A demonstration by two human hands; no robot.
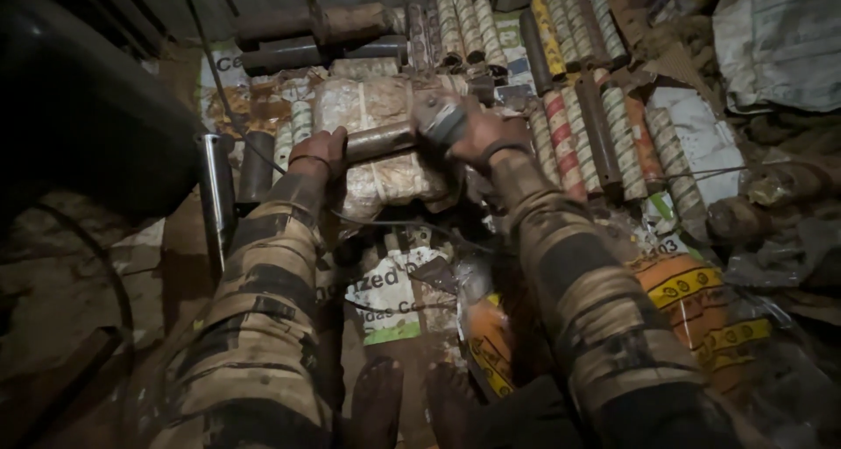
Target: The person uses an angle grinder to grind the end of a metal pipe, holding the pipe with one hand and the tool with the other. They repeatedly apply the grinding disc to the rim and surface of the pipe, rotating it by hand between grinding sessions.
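The floor (79, 265) is littered with printed sacks and torn paper, and a dark curved mass fills the upper left of the view. Across the top and right lie rows of wrapped cylinders (583, 134), side by side, banded in red, yellow and pale stripes; bare rusty tubes (298, 42) lie at the upper left. In the middle sits a bundle wrapped in pale plastic (385, 147), used as a rest.

On that bundle lies a short metal pipe (378, 139), held level. The left hand (320, 151) clasps its left end, fingers closed round it. The right hand (486, 134) is clenched on a hand-held power tool (442, 116) whose head meets the pipe's right end; a thin cable (385, 224) trails below the bundle.

By the look of it the step in hand is working the pipe's end with the tool. A next move would call for the left hand's grip to stay firm so the pipe does not roll.

The tool's working face is hidden by the hand, so its kind is unclear. The light is dim, and the sleeves are cut off at the lower edge.
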